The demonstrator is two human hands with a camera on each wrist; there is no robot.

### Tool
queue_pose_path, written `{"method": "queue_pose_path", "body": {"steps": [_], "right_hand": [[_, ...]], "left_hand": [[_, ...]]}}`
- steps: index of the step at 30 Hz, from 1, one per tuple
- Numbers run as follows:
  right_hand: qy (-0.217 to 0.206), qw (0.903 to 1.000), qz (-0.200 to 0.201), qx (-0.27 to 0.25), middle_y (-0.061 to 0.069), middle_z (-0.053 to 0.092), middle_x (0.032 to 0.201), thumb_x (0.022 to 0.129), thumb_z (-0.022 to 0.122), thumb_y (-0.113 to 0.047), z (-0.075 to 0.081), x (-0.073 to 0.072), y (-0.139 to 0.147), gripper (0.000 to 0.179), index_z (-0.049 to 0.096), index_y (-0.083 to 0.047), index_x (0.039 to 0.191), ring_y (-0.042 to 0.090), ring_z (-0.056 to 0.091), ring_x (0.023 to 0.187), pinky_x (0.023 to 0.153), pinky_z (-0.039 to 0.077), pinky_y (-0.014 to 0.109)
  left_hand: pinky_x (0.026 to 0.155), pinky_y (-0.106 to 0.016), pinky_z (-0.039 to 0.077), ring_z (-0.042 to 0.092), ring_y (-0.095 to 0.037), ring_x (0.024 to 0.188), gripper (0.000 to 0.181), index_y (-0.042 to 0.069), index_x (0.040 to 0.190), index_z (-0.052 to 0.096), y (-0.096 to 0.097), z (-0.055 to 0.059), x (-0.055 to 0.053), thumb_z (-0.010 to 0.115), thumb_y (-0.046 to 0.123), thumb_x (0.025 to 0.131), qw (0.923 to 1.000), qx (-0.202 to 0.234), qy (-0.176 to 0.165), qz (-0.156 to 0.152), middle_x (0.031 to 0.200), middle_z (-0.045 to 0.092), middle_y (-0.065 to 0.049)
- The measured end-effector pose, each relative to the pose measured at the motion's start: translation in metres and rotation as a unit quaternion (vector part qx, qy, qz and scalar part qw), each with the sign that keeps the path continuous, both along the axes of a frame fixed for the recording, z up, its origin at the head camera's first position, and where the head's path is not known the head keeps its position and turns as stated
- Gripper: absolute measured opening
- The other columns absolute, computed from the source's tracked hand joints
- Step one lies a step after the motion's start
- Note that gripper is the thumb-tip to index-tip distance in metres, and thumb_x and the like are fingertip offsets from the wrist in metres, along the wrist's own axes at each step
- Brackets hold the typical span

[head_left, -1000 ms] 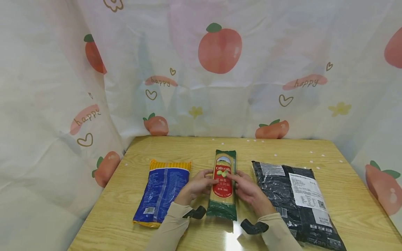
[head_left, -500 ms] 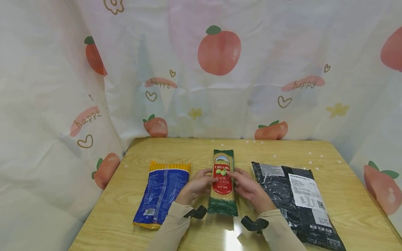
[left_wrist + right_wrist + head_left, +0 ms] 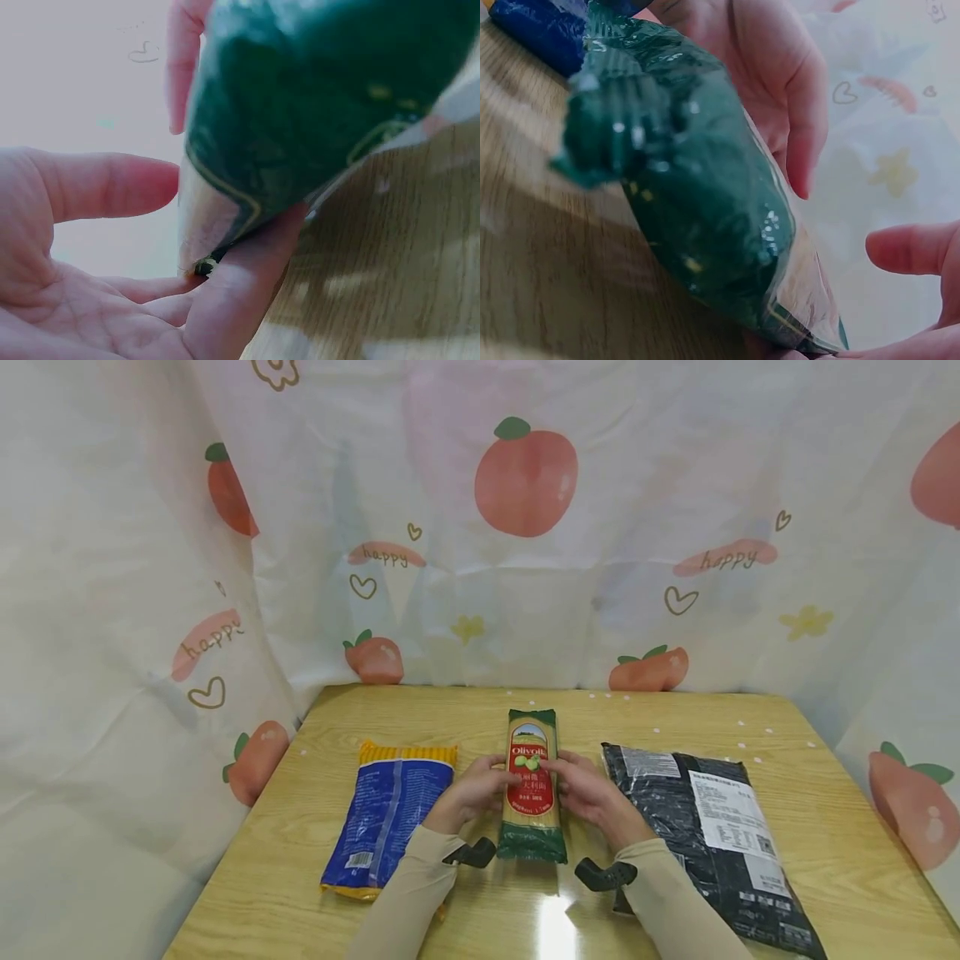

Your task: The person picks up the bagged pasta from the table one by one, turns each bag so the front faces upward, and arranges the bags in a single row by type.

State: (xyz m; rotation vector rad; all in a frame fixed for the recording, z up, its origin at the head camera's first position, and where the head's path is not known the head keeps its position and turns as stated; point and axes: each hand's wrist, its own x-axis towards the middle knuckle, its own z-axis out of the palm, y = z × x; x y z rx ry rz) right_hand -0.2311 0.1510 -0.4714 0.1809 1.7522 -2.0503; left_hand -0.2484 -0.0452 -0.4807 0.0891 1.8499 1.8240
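Note:
Between the two hands is a green-ended spaghetti packet (image 3: pixel 532 797) with a red label, its long side pointing away from me. My left hand (image 3: pixel 472 795) holds its left edge, thumb over the front and fingers beneath. On the opposite edge my right hand (image 3: pixel 595 797) grips it the same way. In the left wrist view the packet's green end (image 3: pixel 322 97) is tilted above the wooden surface, with fingers under it. The right wrist view shows the crimped green end (image 3: pixel 697 172) close up; the fingers at its underside are partly cut off.
A blue packet (image 3: pixel 390 818) with yellow ends lies left of the hands on the wooden table (image 3: pixel 435 718). To the right lies a large black bag (image 3: pixel 675 810) with white labels. A printed curtain (image 3: pixel 450 468) hangs behind the table, and small white specks dot its far part.
The spaghetti packet has shifted a little away from me and slightly left, and its near end sits farther from the table's front. Both hands keep their hold and move slightly with it.

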Motion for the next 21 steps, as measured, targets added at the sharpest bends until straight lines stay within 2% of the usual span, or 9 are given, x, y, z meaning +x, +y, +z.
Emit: {"method": "queue_pose_path", "body": {"steps": [5,8,15,21], "right_hand": [[0.000,1.0000,0.001,0.009,0.028,0.026,0.164,0.109,0.046,-0.018,0.000,-0.007,0.001,0.074,0.001,0.003,0.164,0.038,0.040,0.143,0.120,0.039,0.054],[-0.002,0.9999,0.002,0.014,0.027,0.024,0.164,0.109,0.046,-0.017,0.001,-0.011,0.001,0.074,0.001,0.002,0.164,0.034,0.041,0.138,0.119,0.040,0.053],[-0.008,0.9999,-0.003,0.012,0.030,0.020,0.166,0.108,0.046,-0.015,0.002,-0.020,0.001,0.078,-0.005,0.002,0.164,0.044,0.031,0.149,0.122,0.035,0.058],[-0.010,0.9997,-0.005,0.022,0.031,0.024,0.164,0.108,0.045,-0.016,0.000,-0.027,0.003,0.077,-0.004,0.002,0.164,0.043,0.036,0.145,0.120,0.039,0.057]], "left_hand": [[0.074,-0.033,0.061,0.069,-0.017,0.094,0.059,-0.001,0.151,0.042,0.002,0.000,-0.006,0.063,0.011,0.098,0.9999,-0.015,0.000,0.004,0.122,0.071,-0.018],[0.075,-0.035,0.062,0.070,-0.017,0.094,0.058,-0.001,0.151,0.043,0.003,0.001,-0.009,0.063,0.012,0.098,0.9998,-0.021,0.001,0.006,0.122,0.072,-0.019],[0.087,-0.045,0.063,0.072,-0.021,0.097,0.057,-0.002,0.152,0.043,0.006,0.004,-0.017,0.060,0.012,0.099,0.9996,-0.024,-0.006,0.014,0.123,0.071,-0.021],[0.092,-0.048,0.061,0.070,-0.029,0.110,0.058,-0.003,0.152,0.042,0.010,0.001,-0.023,0.057,0.008,0.098,0.9994,-0.025,-0.011,0.020,0.132,0.066,-0.023]]}}
